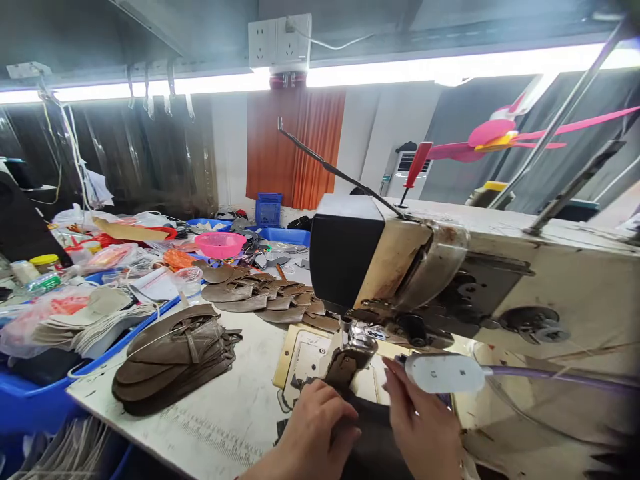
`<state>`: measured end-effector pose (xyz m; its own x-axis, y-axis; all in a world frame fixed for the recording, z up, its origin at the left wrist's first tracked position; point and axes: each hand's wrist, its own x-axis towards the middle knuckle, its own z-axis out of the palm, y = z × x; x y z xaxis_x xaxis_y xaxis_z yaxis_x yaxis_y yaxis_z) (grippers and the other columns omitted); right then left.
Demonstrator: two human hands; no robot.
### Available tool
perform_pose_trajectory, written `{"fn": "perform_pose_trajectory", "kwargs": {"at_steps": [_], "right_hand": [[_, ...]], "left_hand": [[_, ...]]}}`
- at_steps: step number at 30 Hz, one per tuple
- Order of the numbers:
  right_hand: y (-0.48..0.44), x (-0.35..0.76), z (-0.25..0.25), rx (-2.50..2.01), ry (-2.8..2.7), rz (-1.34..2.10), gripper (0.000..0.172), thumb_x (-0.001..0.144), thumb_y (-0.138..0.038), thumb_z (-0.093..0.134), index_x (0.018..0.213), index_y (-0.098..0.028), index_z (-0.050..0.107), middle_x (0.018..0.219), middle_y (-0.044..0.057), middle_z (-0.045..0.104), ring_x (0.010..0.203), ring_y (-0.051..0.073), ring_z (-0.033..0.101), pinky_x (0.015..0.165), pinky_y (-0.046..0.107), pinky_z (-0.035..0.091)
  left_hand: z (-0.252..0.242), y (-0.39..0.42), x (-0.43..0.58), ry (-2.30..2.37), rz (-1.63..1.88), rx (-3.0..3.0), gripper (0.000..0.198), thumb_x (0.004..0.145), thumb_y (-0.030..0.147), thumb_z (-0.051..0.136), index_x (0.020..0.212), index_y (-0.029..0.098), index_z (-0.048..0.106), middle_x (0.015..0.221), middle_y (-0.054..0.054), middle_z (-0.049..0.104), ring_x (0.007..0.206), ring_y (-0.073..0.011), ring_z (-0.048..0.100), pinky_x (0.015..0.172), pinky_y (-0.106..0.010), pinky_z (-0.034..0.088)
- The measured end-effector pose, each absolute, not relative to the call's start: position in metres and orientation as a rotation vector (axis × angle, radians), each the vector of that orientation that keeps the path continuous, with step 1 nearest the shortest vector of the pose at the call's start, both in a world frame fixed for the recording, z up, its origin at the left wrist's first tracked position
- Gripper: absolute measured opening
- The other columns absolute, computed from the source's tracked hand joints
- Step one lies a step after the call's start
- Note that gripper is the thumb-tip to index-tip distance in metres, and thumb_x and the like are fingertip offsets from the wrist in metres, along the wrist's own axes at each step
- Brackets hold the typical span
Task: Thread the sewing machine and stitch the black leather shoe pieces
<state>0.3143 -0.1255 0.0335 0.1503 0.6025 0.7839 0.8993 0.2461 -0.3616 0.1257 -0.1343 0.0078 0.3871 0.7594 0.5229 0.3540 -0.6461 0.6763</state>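
Observation:
My left hand (320,427) is at the front of a sewing machine (500,280), its fingers curled on a dark brown leather-like piece (373,433). My right hand (423,423) grips the other side of that piece, with fingers stretched toward the needle area. The far end of the piece lies at the presser foot (360,339); the exact stitching point is hidden. On the table to the left is a stack of brown shoe-upper pieces (175,353). More brown cut pieces (270,297) overlap in rows behind it.
A white control pad (445,373) on a purple cable sits just above my right hand. A blue tray (100,360) full of pale pieces borders the table's left side. A red-handled screwdriver (417,167) and a pink fan (493,137) stand above the machine.

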Motion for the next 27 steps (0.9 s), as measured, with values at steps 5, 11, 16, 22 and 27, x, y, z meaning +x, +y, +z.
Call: {"fn": "perform_pose_trajectory", "kwargs": {"at_steps": [5,11,16,22,27], "right_hand": [[-0.072,0.283,0.041,-1.510,-1.485,-0.190,0.047,0.091,-0.058,0.044,0.092,-0.021,0.072,0.064,0.002,0.064,0.053,0.018,0.059,0.049,0.028,0.040],[-0.081,0.281,0.049,-1.559,-1.429,0.097,0.039,0.083,-0.055,0.049,0.085,-0.020,0.068,0.062,0.002,0.061,0.054,0.018,0.056,0.050,0.026,0.037],[-0.126,0.244,0.025,-1.378,-1.618,0.540,0.035,0.087,-0.049,0.045,0.077,-0.019,0.059,0.057,-0.002,0.053,0.048,0.013,0.048,0.045,0.021,0.038],[-0.155,0.231,0.002,-1.309,-1.659,0.641,0.034,0.089,-0.046,0.047,0.078,-0.018,0.061,0.060,-0.001,0.054,0.051,0.011,0.047,0.047,0.021,0.036],[-0.132,0.270,0.024,-1.471,-1.400,0.260,0.046,0.087,-0.061,0.049,0.091,-0.018,0.065,0.066,0.001,0.058,0.057,0.016,0.053,0.059,0.027,0.041]], "left_hand": [[-0.002,-0.132,0.091,1.023,1.187,2.253,0.014,0.077,0.012,0.060,0.089,0.019,0.062,0.084,-0.005,0.066,0.082,-0.0201,0.058,0.073,-0.033,0.047],[0.004,-0.135,0.073,1.037,1.139,2.175,0.010,0.081,0.015,0.056,0.088,0.017,0.062,0.086,-0.007,0.066,0.086,-0.0207,0.059,0.077,-0.034,0.046],[0.043,-0.118,0.101,1.038,1.073,1.494,0.026,0.086,0.034,0.054,0.102,0.016,0.064,0.100,-0.008,0.067,0.086,-0.0180,0.060,0.077,-0.031,0.047],[0.059,-0.081,0.129,0.858,1.013,1.297,0.023,0.078,0.036,0.061,0.075,0.013,0.061,0.063,-0.001,0.059,0.061,-0.0116,0.053,0.062,-0.024,0.042],[0.064,-0.074,0.136,1.102,1.298,1.633,0.011,0.081,0.025,0.057,0.084,0.016,0.062,0.079,-0.002,0.064,0.074,-0.0136,0.055,0.071,-0.027,0.040]]}}
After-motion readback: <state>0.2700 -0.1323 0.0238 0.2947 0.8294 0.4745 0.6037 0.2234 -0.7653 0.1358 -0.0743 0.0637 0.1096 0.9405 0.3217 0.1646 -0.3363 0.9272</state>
